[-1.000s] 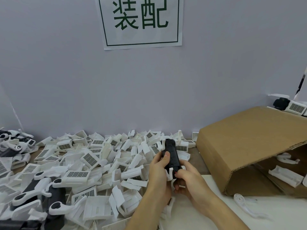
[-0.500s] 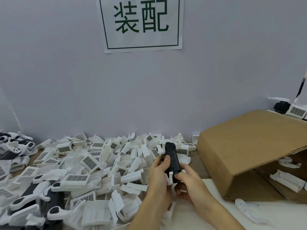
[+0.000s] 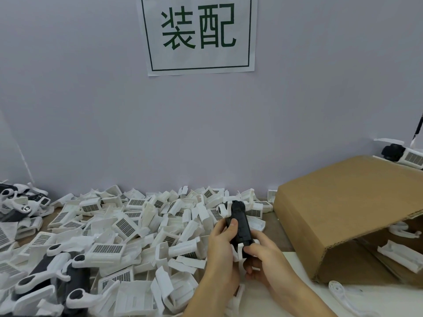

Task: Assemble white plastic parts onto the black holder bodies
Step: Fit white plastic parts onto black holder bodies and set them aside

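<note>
We held the black holder body (image 3: pixel 239 223) up in both hands, above the front part of the table (image 3: pixel 270 300), near its middle. Our left hand (image 3: pixel 220 250) curled around its left side, with the thumb pressed on its front. Our right hand (image 3: pixel 266 259) gripped its bottom end, fingers bent tight around it. A white plastic part (image 3: pixel 238 249) sat at that bottom end, between our two hands. Another white piece (image 3: pixel 223 209) stuck out by the top. A big pile of white parts (image 3: pixel 128 227) lay to the left, reaching the back edge. A cardboard box (image 3: pixel 343 209) lay on its side at the right.
</note>
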### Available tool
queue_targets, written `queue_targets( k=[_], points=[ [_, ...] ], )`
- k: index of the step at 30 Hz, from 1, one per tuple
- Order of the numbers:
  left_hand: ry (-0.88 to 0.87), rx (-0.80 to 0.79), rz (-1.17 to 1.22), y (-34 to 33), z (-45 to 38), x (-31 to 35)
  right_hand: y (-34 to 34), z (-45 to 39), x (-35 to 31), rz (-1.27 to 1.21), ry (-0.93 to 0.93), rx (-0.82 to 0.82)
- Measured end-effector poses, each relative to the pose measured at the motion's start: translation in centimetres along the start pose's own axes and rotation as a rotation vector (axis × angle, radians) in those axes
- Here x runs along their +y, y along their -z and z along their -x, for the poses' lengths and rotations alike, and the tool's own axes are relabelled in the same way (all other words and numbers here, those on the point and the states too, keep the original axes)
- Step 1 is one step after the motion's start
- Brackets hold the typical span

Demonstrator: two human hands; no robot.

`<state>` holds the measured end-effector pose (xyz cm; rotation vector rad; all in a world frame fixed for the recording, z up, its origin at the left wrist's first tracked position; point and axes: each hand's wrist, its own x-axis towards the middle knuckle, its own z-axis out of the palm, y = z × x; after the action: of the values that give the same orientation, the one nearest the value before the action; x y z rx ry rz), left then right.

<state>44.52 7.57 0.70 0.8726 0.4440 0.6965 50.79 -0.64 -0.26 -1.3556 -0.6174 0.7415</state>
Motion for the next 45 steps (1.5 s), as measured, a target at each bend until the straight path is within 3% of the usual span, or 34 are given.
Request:
queue_targets(
  k=[20, 25, 29, 33, 35, 41, 45],
  points=[
    [-0.010, -0.019, -0.017, -0.3, 0.6, 0.3, 0.3, -0.4, 0.2, 0.015, -0.027, 0.024],
    [-0.092, -0.010, -0.081, -0.3, 0.6, 0.6, 0.0, 0.1, -0.4, -0.033, -0.022, -0.021],
    [-0.129, 0.015, 0.003, -0.1, 0.7, 2.0, -0.5, 0.7, -2.0, -0.120, -0.059, -0.079],
    [-0.161, 0.004, 0.163, 0.3, 0.9, 3.7, -0.1, 1.6, -2.3, -0.112, 0.030, -0.107],
    [-0.163, 0.010, 0.220, 0.8, 0.8, 4.0, 0.2, 1.4, -1.8, 0.026, 0.105, 0.009],
    [-0.154, 0.040, 0.305, 1.6, 0.5, 4.2, 0.5, -1.8, 0.2, 0.753, 0.361, 0.346],
    [-0.147, 0.030, 0.268, 1.7, 0.3, 4.0, 0.7, -4.8, 0.5, 1.234, 0.178, 0.304]
  ],
)
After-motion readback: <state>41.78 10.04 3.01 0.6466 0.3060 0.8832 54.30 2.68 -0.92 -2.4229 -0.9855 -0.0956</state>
